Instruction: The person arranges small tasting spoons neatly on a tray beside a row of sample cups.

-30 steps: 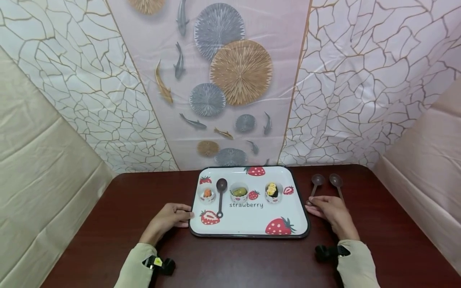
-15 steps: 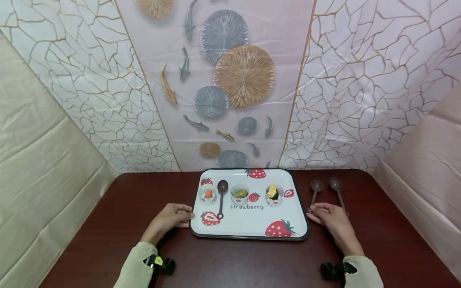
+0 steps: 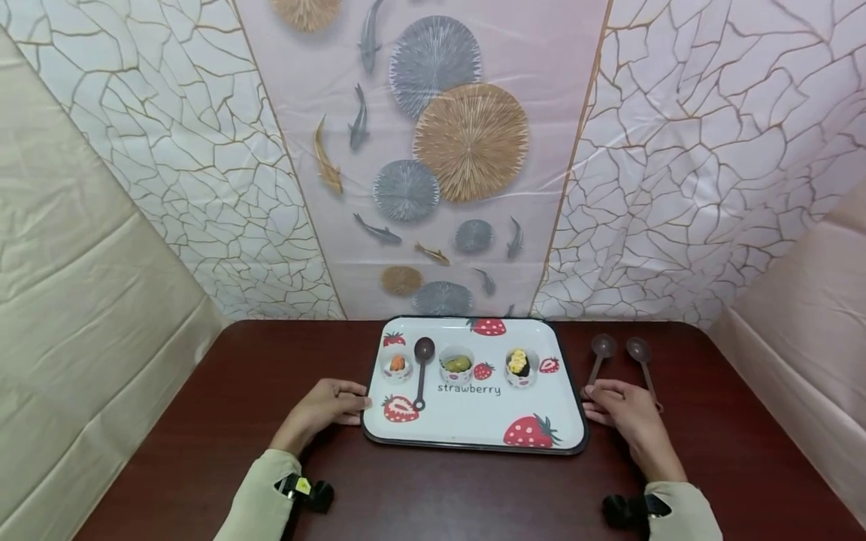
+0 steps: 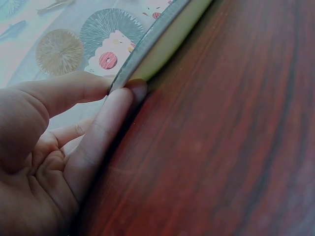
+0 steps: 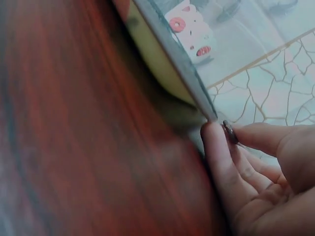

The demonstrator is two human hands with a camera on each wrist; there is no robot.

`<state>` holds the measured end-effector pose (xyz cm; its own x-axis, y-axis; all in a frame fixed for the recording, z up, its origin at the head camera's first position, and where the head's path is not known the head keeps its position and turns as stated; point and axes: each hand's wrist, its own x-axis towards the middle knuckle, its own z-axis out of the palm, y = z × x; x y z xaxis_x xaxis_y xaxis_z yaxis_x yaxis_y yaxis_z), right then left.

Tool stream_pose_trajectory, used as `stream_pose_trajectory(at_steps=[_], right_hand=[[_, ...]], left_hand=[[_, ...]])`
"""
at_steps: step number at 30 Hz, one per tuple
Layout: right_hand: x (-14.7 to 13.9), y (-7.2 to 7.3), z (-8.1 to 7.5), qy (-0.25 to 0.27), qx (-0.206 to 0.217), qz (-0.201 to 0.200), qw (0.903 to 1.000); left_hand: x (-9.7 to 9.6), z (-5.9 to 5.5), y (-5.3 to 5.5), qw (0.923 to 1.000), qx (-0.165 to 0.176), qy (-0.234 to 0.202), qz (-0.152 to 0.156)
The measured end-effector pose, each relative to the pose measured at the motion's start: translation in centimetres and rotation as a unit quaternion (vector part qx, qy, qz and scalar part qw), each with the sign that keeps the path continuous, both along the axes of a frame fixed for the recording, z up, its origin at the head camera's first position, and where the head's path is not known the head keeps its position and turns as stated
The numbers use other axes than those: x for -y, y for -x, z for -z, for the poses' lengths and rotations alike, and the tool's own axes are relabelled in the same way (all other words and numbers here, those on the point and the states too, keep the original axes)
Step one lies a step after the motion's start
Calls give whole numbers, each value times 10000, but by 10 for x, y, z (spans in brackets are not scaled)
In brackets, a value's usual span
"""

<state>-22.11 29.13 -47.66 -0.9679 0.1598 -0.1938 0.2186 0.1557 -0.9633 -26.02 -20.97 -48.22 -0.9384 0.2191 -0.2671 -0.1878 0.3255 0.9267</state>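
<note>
Tray (image 3: 467, 419) with strawberries printed on it lies on the dark red worktop (image 3: 433, 488), between a person's two hands. At its left edge, the left hand (image 3: 321, 409) has the rim pinched, thumb against the fingers. Just beside the opposite edge, the right hand (image 3: 625, 409) pinches the handle end of the inner spoon (image 3: 601, 351) between thumb and fingers; from the right wrist, one fingertip looks to be at the rim too, though I cannot tell whether it presses there. The outer spoon (image 3: 639, 350) lies to the right of it, its handle running down behind that hand.

Three small cups stand in a row on the white surface: a left cup (image 3: 396, 377) with something orange, a middle cup (image 3: 456, 379) with something green, and a right cup (image 3: 520, 382) with a piece in yellow and black. Between the left and middle ones lies a dark brown spoon (image 3: 422, 368), bowl pointing away from the person.
</note>
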Motion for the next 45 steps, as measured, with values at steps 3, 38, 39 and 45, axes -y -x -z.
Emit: stream_pose_trajectory(at_steps=[3,38,39,45], right_hand=[[3,1,-5,-111,-58,109,9999],[67,-8,-51,-835,-425,-443,9946],[69,-8,-51,-828,-434,-456,9946],[83,-9,-51,-900,-455,-465,9938]], left_hand=[[0,-1,0,10000,-7,17,-12],[-3,5,4,9999,52,-52,-113],[-2,5,4,9999,53,-58,-99],[0,3,3,9999,73,-76,-54]])
